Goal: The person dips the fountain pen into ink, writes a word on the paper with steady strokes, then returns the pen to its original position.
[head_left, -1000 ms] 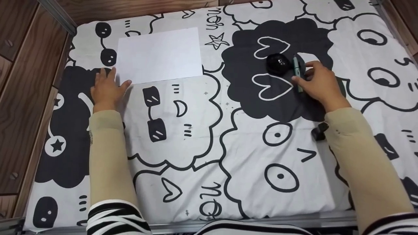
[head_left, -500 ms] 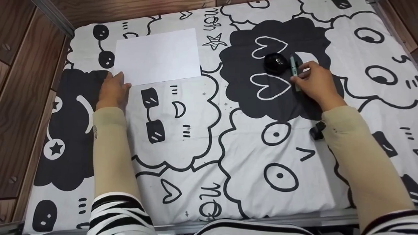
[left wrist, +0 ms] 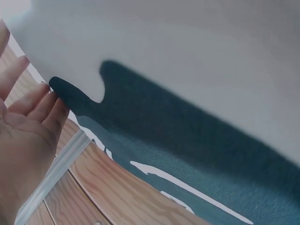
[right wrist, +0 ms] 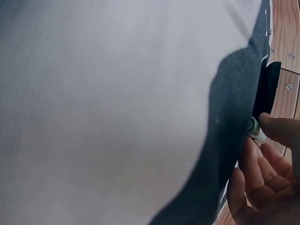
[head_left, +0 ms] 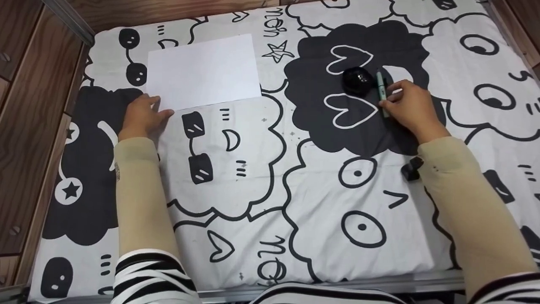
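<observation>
Head: left hand (head_left: 141, 116), less spread than before, at near-left corner of paper (head_left: 206, 71), far left; right hand (head_left: 413, 105) still pinches pen (head_left: 381, 86) at right. Only the paper side changes. Left wrist: fingers loosely extended. Right wrist: pen end at thumb.

Before you spreads a white cloth (head_left: 312, 190) printed with black cartoon faces. Wood-patterned boards (head_left: 19, 139) stand left, right and beyond; a grey metal rail (head_left: 422, 285) runs along your near side.
</observation>
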`<state>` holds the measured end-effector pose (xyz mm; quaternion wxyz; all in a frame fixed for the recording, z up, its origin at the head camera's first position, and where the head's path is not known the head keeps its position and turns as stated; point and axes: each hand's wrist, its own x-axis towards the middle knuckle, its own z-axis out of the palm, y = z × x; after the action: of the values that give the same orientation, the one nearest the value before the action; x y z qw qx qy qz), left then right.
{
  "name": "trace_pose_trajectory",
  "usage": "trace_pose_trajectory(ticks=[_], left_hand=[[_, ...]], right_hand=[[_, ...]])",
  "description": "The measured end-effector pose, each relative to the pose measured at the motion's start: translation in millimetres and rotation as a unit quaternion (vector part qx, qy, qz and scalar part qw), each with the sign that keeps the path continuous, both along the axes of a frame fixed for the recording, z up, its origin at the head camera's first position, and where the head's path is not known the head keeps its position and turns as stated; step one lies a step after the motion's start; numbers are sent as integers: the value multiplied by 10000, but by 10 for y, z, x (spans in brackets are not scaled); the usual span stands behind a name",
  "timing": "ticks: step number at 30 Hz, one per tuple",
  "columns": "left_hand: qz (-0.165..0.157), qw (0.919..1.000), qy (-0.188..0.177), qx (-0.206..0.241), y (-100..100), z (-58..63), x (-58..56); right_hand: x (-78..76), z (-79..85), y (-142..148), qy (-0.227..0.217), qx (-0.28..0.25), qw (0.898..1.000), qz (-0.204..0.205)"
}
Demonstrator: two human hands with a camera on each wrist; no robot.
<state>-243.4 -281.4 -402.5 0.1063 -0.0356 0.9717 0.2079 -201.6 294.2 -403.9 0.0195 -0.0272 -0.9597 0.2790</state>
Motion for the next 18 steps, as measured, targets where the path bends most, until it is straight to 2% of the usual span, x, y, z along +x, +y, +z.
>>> trace_pose_trajectory(ticks=[5, 12, 18], left_hand=[[-120, 9998, -121, -56, 7, 9, 2], [-168, 9997, -104, -146, 18, 8, 40], [-432, 9987, 201, -205, 30, 8, 86]], right_hand=[[10, 3, -3, 160, 44, 9999, 31], [28, 11, 6, 109, -10, 9999, 8], [47, 18, 43, 112, -60, 9999, -9]])
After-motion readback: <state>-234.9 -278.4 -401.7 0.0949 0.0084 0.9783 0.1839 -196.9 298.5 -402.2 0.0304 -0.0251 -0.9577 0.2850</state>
